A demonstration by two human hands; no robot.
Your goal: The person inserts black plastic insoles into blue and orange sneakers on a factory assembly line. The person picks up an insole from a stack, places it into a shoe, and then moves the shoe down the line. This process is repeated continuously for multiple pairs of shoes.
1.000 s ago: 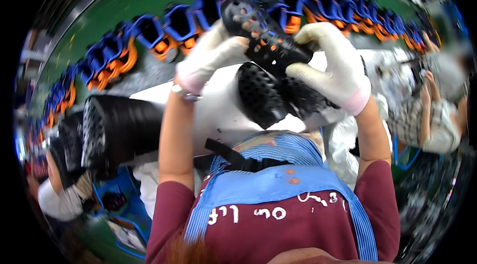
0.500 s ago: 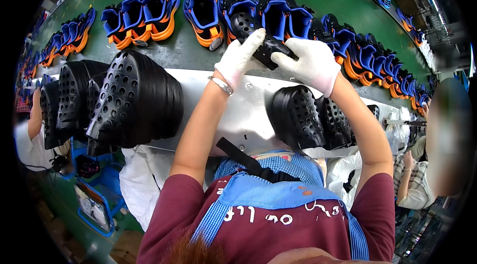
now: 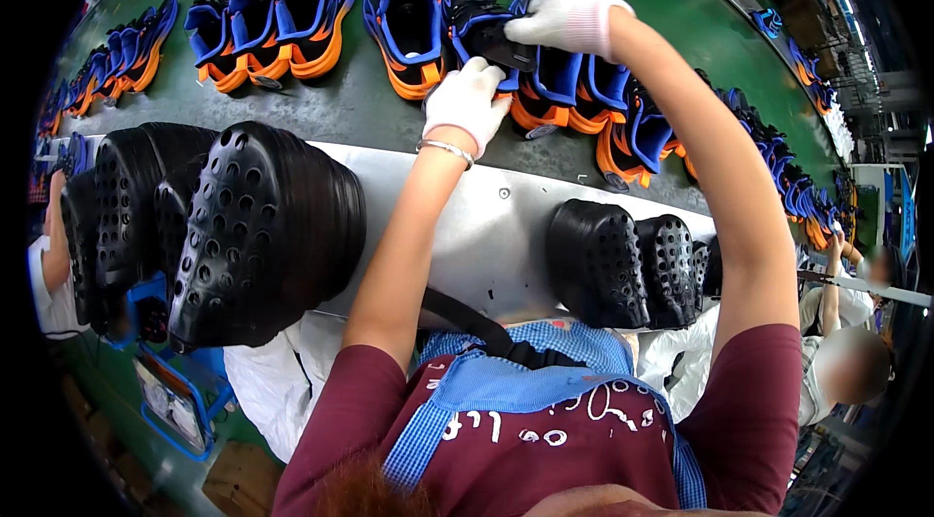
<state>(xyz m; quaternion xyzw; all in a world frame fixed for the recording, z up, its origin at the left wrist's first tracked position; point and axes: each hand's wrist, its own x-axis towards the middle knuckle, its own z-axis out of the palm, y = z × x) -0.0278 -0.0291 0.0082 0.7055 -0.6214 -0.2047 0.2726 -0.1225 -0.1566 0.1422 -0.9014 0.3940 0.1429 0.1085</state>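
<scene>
While I watch from above, both gloves work one shoe at the belt's near edge.
Sole stack: black perforated soles (image 3: 258, 235) hang off the metal ledge (image 3: 486, 225), left.
Left hand (image 3: 467, 104): fingers clamped on the blue-and-black shoe (image 3: 482, 26), steadying it.
Right hand (image 3: 569, 16): fingers closed on its top.
Room: green conveyor (image 3: 389, 118) bare between row and ledge.

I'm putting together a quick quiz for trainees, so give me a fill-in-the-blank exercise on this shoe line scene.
1. Both hands, left hand and right hand, wear ____ gloves.
2. The hands grip a black sole over the ____ conveyor belt.
3. The shoes on the belt are blue with ____ soles.
4. The stack of soles at left is ____.

Missing words: white; green; orange; black
</scene>
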